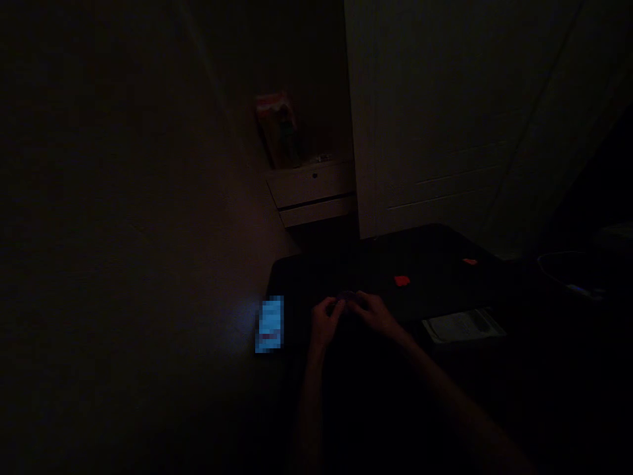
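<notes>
The room is very dark. My left hand (326,318) and my right hand (372,312) meet over a black table (435,244), fingertips pinched together around something small and dim that I cannot make out. A lit phone screen (270,324) glows blue at the table's left edge, just left of my left hand. A small red piece (401,281) lies on the table a little beyond my right hand, and another red piece (469,262) lies farther right.
A pale flat packet (462,325) lies at the table's right front. A light drawer unit (314,191) with a reddish container (274,128) on top stands behind the table against the wall. A white door (445,112) is at the back right.
</notes>
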`<action>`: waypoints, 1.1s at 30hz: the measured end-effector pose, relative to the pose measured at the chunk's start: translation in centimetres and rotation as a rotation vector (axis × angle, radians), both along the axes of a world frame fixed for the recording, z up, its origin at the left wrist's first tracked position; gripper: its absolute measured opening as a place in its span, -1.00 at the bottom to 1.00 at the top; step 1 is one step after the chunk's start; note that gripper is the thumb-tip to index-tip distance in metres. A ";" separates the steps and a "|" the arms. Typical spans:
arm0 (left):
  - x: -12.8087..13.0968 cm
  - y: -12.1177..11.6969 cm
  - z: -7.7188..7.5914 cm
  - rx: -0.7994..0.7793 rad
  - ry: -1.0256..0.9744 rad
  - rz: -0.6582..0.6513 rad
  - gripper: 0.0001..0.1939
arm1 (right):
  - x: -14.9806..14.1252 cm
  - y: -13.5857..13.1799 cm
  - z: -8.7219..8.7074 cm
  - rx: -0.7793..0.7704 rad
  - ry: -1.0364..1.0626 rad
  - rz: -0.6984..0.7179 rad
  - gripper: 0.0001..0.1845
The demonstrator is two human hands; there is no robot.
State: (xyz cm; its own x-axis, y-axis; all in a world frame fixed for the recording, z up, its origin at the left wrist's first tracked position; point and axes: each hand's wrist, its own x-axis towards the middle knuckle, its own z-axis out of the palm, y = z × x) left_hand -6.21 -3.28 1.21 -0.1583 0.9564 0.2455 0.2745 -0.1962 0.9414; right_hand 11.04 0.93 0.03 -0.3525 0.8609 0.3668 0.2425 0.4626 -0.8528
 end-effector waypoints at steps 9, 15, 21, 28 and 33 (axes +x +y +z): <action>0.3 -0.3 0.7 -0.036 0.049 -0.082 -0.67 | 0.0 0.1 0.2 -0.129 0.108 -0.024 -0.64; -0.1 -0.3 0.6 -0.026 0.101 -0.049 -0.63 | -0.3 -0.1 0.5 -0.127 0.133 -0.041 -0.63; -0.3 -0.4 0.9 0.002 0.137 -0.040 -0.59 | -0.2 0.1 0.2 -0.095 0.138 -0.071 -0.60; -0.4 -0.4 0.7 -0.019 0.129 -0.068 -0.58 | 0.1 0.0 0.6 -0.106 0.128 -0.055 -0.58; 0.3 -0.3 0.6 -0.022 0.075 -0.036 -0.58 | 0.0 0.3 0.5 -0.106 0.156 -0.097 -0.57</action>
State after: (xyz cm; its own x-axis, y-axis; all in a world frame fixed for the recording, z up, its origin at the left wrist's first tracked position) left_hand -5.95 -3.62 1.83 -0.1060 0.9663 0.2347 0.3379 -0.1870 0.9224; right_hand 11.06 1.23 0.53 -0.2123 0.9248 0.3158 0.1428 0.3490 -0.9262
